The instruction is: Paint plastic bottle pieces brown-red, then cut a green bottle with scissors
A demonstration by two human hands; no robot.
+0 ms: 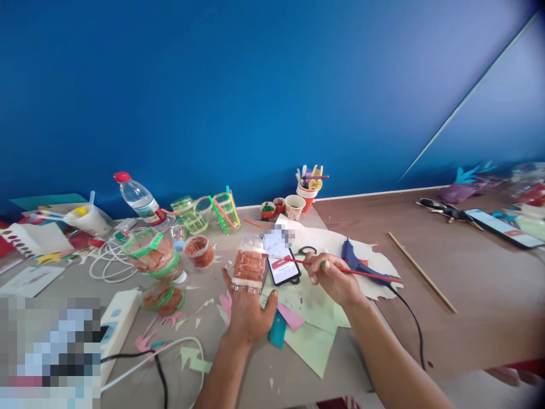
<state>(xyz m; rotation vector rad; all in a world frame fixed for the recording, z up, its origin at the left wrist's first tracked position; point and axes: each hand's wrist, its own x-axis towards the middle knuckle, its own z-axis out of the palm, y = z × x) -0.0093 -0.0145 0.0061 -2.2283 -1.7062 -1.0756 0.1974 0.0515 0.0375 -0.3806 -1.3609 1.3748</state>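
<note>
My left hand (246, 309) is wrapped round a cut piece of clear plastic bottle (249, 263) with reddish-brown paint on it, held upright above the table. My right hand (330, 276) pinches a thin red paintbrush (357, 272) whose tip points left at the bottle piece. Just behind and between the hands a phone (282, 266) lies on the table with its screen lit. Under the hands lie pale green paper (313, 338), pink scraps and a teal piece.
A blue glue gun (357, 262) with a black cord lies right of my right hand. To the left stand painted bottle sections (154, 255), a paint cup (199, 250), a water bottle (140, 200), cables and a power strip (117, 324). Small cups (294, 206) stand by the blue wall. A wooden stick (421, 272) lies on the brown table.
</note>
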